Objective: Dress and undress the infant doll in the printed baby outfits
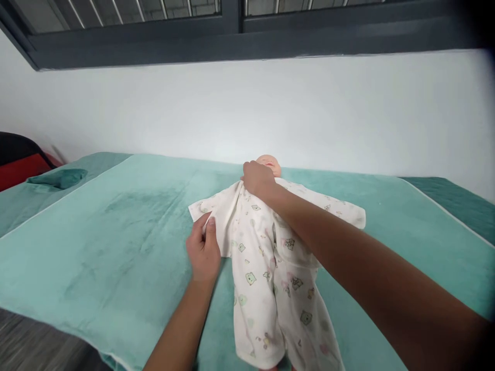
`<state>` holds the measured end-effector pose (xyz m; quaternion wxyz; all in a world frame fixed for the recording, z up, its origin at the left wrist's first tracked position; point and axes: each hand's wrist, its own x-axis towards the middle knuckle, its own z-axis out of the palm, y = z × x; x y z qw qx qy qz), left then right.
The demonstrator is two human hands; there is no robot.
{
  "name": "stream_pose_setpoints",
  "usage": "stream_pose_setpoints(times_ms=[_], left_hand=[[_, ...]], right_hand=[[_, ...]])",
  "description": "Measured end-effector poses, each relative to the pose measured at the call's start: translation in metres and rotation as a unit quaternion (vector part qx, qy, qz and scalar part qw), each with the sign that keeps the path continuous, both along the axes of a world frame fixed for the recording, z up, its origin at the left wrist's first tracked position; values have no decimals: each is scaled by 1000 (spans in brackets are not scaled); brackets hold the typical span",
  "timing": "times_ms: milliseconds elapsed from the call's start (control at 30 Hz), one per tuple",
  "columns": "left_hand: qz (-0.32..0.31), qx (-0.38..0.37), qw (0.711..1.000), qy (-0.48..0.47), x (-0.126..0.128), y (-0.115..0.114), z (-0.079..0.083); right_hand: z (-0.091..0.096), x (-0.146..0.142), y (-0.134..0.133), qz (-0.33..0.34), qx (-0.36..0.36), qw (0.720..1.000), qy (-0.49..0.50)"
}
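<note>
A baby doll [269,164] lies on its back with its head toward the wall. It wears a white baby romper [257,268] printed with small green and pink animals; bits of its feet show at the leg ends. My left hand [203,247] pinches the romper's fabric at the left sleeve, thumb and fingers pressed together. Up at the neckline, beside the doll's chin, my right hand [257,176] is closed on the collar; its fingertips are partly hidden. The right sleeve [344,211] is stretched out flat. My right forearm crosses over the doll's chest.
A teal plush cover [127,247] spreads under the doll. Behind it rises a white wall [232,113] below a dark-framed window [232,33]. A red and black item [23,162] stands at the far left, near a dark teal bundle [58,179].
</note>
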<state>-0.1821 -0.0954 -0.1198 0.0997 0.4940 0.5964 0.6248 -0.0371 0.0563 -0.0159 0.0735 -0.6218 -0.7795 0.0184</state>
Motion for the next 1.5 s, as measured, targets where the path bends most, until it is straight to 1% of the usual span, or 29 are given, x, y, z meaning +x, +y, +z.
stream_pose_setpoints(times_ms=[100,200,233,300,367,400,433,467,500,567,633,667,733,800,833,900,967,1000,1033,1067,1133,1167,1200,1233,1267,1367,1433,1467,1500], left_hand=[[-28,30,999,19,10,-6,11],[-86,32,995,33,25,-9,34],[-103,30,994,32,31,-10,44],[-129,34,991,24,41,-12,63],[-154,39,987,25,48,-13,80],[-171,36,984,33,50,-13,87],[-189,28,980,47,52,-14,91],[-209,17,976,66,53,-14,94],[-226,8,970,88,54,-15,96],[-250,6,957,148,55,-17,93],[-269,29,936,226,55,-20,86],[-284,41,919,270,56,-21,81],[-325,52,875,354,57,-26,72],[-362,42,834,414,57,-31,65],[-374,33,821,431,57,-34,64],[-400,15,809,431,56,-38,66],[-435,-7,815,383,52,-37,71],[-440,-21,829,344,50,-33,75],[-428,-36,852,300,48,-26,77],[-397,-48,881,254,47,-16,79],[-283,-63,941,173,47,12,80],[-228,-65,960,148,49,27,80],[-189,-72,970,133,52,43,80],[-172,-81,972,135,55,59,80],[-170,-87,970,147,60,72,80],[-208,-92,955,191,75,100,86],[-234,-88,947,203,84,110,90],[-244,-88,944,201,88,113,91],[-254,-91,943,195,91,116,92]], right_hand=[[-4,-3,-4,0,33,999,-1],[-2,3,-9,32,64,997,1],[-1,8,-11,58,77,995,7],[3,21,-16,154,97,982,54],[6,37,-23,280,84,947,131],[7,45,-27,330,67,927,167],[7,52,-31,355,51,913,196],[6,58,-35,350,46,910,216],[5,63,-39,324,53,915,234],[-1,71,-46,225,102,929,277],[-9,77,-53,121,163,928,312],[-13,79,-56,87,189,925,319],[-18,86,-60,66,218,923,311],[-20,91,-61,80,215,926,300],[-20,94,-61,86,203,928,301],[-19,96,-62,67,186,925,324],[-17,96,-62,12,172,917,360],[-17,96,-62,-20,159,914,373],[-17,94,-62,-47,141,914,378],[-16,93,-63,-67,118,917,374],[-16,89,-63,-82,77,932,345],[-15,86,-63,-83,63,940,326],[-15,84,-63,-81,54,947,307],[-14,83,-63,-80,52,952,291],[-13,82,-62,-80,55,955,279],[-14,84,-57,-76,74,953,284],[-16,90,-52,-77,67,929,357],[-18,93,-50,-81,56,905,415],[-20,95,-48,-89,41,872,479]])
